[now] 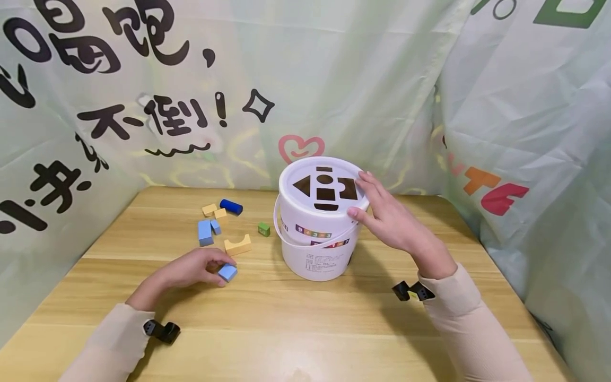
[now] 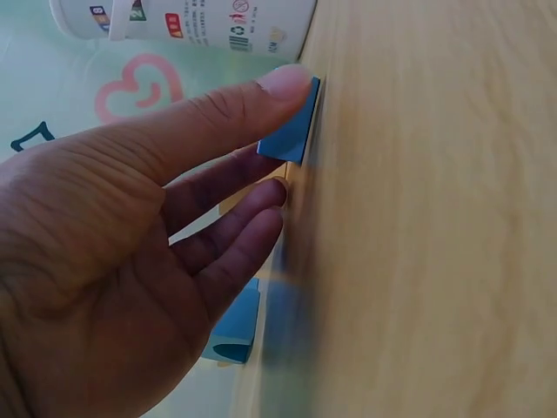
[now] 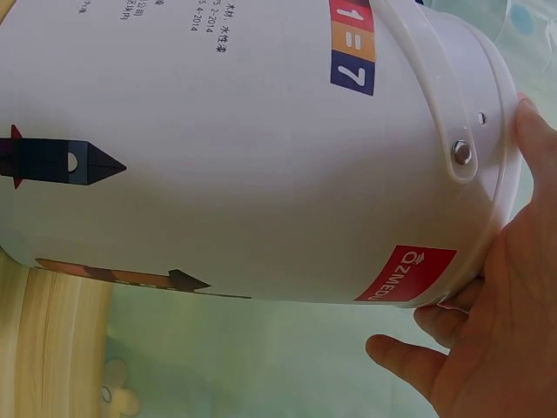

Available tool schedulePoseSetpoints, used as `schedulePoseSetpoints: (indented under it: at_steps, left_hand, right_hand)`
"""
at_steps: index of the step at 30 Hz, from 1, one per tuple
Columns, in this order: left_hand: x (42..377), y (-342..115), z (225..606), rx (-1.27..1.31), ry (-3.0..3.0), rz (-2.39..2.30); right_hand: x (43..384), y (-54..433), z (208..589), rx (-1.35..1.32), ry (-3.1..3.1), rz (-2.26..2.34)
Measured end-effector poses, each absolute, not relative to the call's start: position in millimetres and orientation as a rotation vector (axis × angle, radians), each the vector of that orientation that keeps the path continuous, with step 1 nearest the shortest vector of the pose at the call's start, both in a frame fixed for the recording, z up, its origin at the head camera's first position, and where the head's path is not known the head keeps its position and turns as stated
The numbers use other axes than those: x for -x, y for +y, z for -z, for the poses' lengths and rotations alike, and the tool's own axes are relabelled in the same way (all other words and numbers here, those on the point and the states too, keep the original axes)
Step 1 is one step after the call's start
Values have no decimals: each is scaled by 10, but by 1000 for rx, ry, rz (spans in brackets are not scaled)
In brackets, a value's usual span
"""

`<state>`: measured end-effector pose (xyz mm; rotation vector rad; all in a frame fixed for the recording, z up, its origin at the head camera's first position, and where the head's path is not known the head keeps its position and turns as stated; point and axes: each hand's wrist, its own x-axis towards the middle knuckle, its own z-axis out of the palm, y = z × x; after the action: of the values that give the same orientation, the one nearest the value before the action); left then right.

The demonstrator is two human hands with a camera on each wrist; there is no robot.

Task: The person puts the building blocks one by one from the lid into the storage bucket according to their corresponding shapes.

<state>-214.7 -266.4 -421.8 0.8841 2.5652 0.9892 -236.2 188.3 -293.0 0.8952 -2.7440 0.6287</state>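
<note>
My left hand (image 1: 199,268) pinches a small light-blue block (image 1: 228,272) just at the tabletop, thumb on one side and fingertips on the other. In the left wrist view, the thumb partly covers this blue block (image 2: 291,131). My right hand (image 1: 393,217) rests on the right side of a white bucket (image 1: 315,254), its fingers extended along the rim of the lid (image 1: 298,200). Cut-outs of several shapes, including a triangle, a circle and a square, pierce the lid. The right wrist view shows the right hand (image 3: 496,322) touching the bucket's rim.
Beyond the left hand lie a yellow arched block (image 1: 238,245), a larger blue block (image 1: 204,233), a dark-blue cylinder (image 1: 231,206), small yellow blocks (image 1: 209,210) and a green cube (image 1: 264,228). A printed curtain (image 1: 363,79) surrounds the wooden table (image 1: 267,329).
</note>
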Motion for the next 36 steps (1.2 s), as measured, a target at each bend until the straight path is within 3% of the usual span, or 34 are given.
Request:
schedulePoseSetpoints:
  at_steps: [26,36]
  left_hand:
    - [2133,-2599,4165,-742,2581,-1189]
    - [2123,-2538,4019,-885,2638,-1262]
  right_hand:
    - [2355,1898,2926,-888,-2755,-621]
    - [2357,1893,2925,-887,-2752,-617]
